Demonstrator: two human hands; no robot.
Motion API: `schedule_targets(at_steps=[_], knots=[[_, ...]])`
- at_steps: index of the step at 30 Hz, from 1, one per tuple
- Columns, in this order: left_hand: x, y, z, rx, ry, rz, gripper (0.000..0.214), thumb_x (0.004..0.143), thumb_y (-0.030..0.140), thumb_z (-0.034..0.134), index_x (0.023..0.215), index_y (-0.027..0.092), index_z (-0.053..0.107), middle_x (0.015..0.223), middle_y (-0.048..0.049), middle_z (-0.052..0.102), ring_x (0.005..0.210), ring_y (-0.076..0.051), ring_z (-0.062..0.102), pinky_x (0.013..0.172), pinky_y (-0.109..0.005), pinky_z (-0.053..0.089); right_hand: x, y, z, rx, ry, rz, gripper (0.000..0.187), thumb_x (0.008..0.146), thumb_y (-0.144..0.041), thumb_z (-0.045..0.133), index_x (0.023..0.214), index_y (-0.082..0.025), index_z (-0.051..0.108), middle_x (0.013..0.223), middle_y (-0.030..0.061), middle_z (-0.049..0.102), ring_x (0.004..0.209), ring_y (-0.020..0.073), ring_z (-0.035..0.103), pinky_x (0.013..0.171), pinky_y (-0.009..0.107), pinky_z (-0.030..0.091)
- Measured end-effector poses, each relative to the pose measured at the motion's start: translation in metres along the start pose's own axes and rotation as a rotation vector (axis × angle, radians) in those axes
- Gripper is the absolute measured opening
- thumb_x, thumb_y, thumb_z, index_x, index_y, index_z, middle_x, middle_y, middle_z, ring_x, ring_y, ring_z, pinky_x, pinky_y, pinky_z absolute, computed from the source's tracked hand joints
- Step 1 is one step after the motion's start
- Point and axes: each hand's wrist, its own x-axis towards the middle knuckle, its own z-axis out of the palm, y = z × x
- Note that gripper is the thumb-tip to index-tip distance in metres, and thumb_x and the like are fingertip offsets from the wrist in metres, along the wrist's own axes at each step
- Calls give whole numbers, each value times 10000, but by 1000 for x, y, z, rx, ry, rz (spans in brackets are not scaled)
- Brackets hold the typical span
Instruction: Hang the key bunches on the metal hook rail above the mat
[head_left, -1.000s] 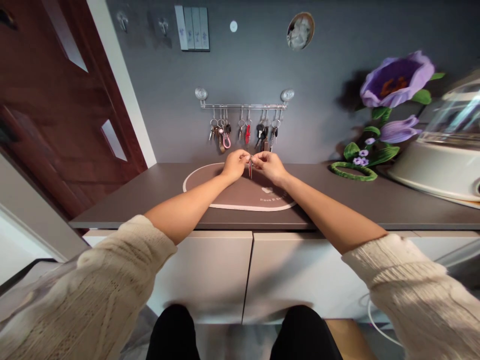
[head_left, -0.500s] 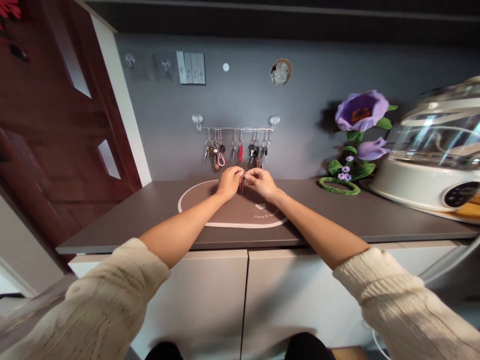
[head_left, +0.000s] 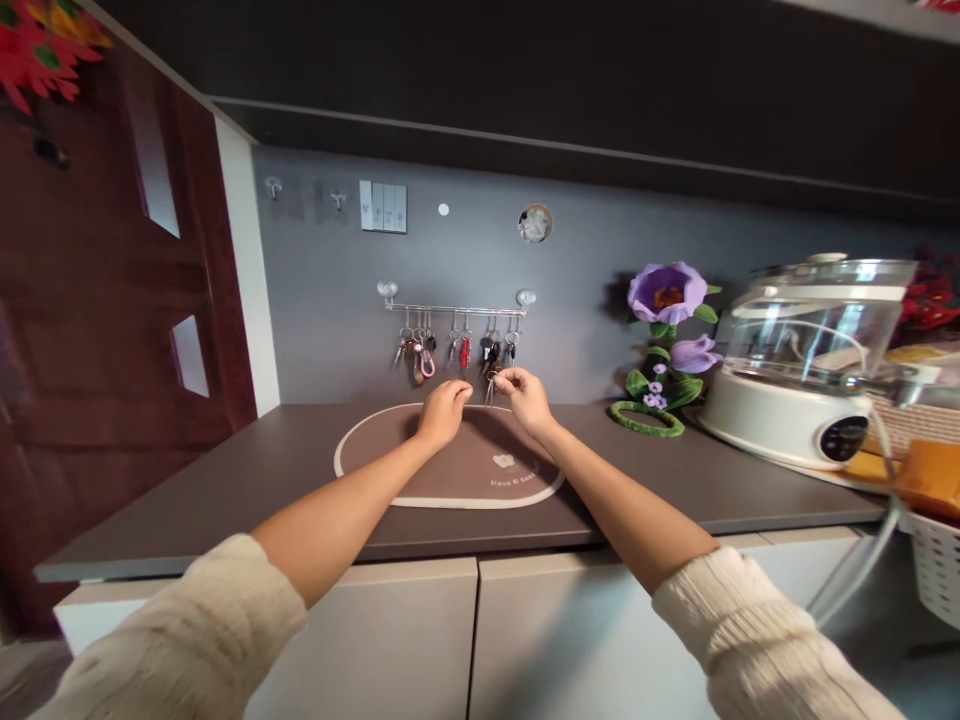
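Note:
My right hand [head_left: 528, 402] pinches a small metal key ring [head_left: 491, 380] between thumb and fingertips, and thin metal pieces dangle from it. To its left, my left hand [head_left: 444, 412] is closed, fingertips pressed together; whatever it holds, if anything, is hidden. Both hands are above the brown oval mat [head_left: 450, 475], with a gap between them. Just behind them, a clear rail [head_left: 456, 308] on the wall carries several bunches of keys on hooks, among them a red piece [head_left: 466, 352] and a pink loop [head_left: 428, 364].
Purple fabric flowers [head_left: 667, 292] with a green ring base stand right of the mat. Farther right is a white appliance [head_left: 776, 425] with a clear top and a hanging cable. A dark shelf [head_left: 525, 90] overhangs the counter [head_left: 247, 450]. At left is a dark red door [head_left: 112, 330].
My hands, together before, have come apart, the key ring staying in my right hand. The brown-red piece that hung between them is no longer visible. The view has tilted up and shifted right.

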Motion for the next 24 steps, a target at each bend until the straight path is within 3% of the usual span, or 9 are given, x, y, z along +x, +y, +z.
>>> schedule_targets(at_steps=[9,14,20,24], knots=[[-3,2,4,14,-47,8,225,848,234,389,819,187,608,851,-51,635,830,-170,563,766,-289,427,33,6,-20,20,116,28,263,659,-427,555,700,-168,544,661,8,574,631,125,520,680,288,445],[-4,3,6,23,-73,39,228,850,240,382,803,196,601,822,-45,628,810,-171,561,743,-284,424,55,7,-30,67,185,67,207,653,-363,555,680,-161,525,627,-10,546,598,104,505,690,290,455],[-5,3,8,19,-88,54,238,852,251,382,778,201,603,820,-46,630,812,-175,562,747,-287,423,76,-3,-33,196,250,218,48,684,-203,516,652,-173,494,636,0,560,576,101,544,670,288,492],[-5,4,8,6,-100,46,239,850,246,388,785,187,610,836,-51,636,821,-175,564,764,-290,418,87,-9,-31,187,277,322,103,698,-114,493,625,-184,474,572,1,563,508,110,542,606,300,510]])
